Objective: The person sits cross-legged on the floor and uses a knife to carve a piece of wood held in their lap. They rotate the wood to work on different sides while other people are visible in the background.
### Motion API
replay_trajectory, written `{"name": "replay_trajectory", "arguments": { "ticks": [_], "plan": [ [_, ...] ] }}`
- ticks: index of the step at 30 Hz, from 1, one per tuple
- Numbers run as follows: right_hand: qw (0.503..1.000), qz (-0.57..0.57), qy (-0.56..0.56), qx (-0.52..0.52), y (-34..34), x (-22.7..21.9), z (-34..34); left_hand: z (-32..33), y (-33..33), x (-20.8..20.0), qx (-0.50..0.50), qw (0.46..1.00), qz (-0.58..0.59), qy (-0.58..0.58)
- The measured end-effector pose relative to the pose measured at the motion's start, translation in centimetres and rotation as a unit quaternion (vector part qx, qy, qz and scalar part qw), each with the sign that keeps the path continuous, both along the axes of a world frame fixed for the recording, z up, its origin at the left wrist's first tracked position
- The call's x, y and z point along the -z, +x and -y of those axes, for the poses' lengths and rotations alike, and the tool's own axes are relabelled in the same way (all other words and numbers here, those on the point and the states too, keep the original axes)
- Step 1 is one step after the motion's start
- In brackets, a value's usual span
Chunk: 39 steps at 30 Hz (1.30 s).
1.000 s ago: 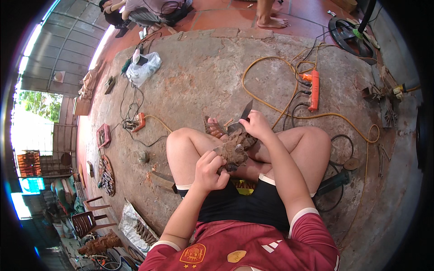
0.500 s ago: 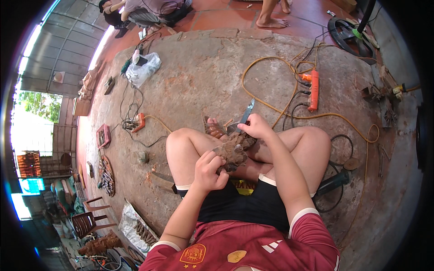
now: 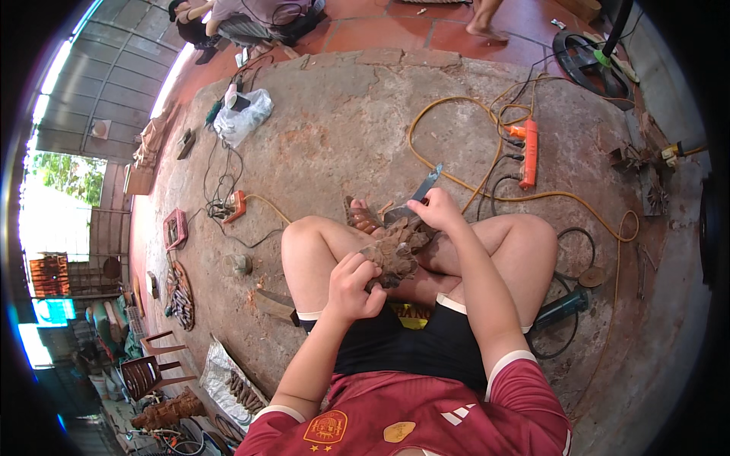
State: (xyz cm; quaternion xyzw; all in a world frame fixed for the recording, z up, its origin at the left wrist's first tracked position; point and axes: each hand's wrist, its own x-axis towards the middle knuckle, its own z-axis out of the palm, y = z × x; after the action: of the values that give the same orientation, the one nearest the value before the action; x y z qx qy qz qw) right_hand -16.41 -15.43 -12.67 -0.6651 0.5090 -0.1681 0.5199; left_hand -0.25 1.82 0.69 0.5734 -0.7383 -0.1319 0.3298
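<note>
In the head view, the person sits on the floor (image 3: pixel 334 159) with the legs folded, and the brown carved piece (image 3: pixel 395 257) is between them, above the lower legs. I suppose the legs are placed so to make a low support, but the hands cover part of the contact.

The left grip (image 3: pixel 354 285) is clenched on the near left side of this piece, with the fingers curled over its edge; this probably prevents it from turning. The right grip (image 3: pixel 439 211) is closed around a flat tool (image 3: pixel 429 181), whose shiny end points up and away from the body. Whether the lower end of the tool touches the piece, I cannot tell.

To the right, an orange power strip (image 3: pixel 529 154) lies on the floor with dark plugs in it, and the yellow cord (image 3: pixel 559 191) is left in loose curves, perhaps to give slack. To the left, an oval group of slender tools (image 3: pixel 181 300) and a white sack (image 3: pixel 220 372) with rod-like things are set outside the knee, maybe in order that the lap is not crowded.
</note>
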Motion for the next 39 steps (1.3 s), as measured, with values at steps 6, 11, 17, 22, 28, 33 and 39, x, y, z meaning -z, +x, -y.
{"name": "replay_trajectory", "arguments": {
  "ticks": [6,11,17,22,28,33,39],
  "plan": [
    [0.999,-0.050,-0.014,0.014,0.0,0.4,-0.1,0.2,-0.2,-0.1,0.006,1.000,-0.005,-0.005],
    [0.995,0.078,0.052,-0.016,-0.1,0.6,-0.3,0.3,0.0,0.1,0.007,1.000,-0.007,-0.012],
    [0.996,-0.075,-0.014,0.054,0.2,0.1,0.2,0.2,0.3,-0.1,0.009,1.000,0.006,-0.007],
    [0.986,0.133,0.095,-0.031,-0.5,2.2,0.3,0.4,0.1,0.0,0.011,1.000,0.002,-0.006],
    [0.999,-0.013,0.035,0.016,-0.5,2.3,0.9,0.6,0.0,0.1,0.009,1.000,-0.005,-0.011],
    [0.982,0.160,0.100,-0.027,-0.2,1.2,-0.2,0.4,0.1,-0.1,0.006,1.000,-0.004,-0.011],
    [0.998,-0.049,0.014,0.021,-0.6,0.5,0.6,0.2,0.1,0.0,0.000,1.000,-0.002,-0.009]
  ]
}}
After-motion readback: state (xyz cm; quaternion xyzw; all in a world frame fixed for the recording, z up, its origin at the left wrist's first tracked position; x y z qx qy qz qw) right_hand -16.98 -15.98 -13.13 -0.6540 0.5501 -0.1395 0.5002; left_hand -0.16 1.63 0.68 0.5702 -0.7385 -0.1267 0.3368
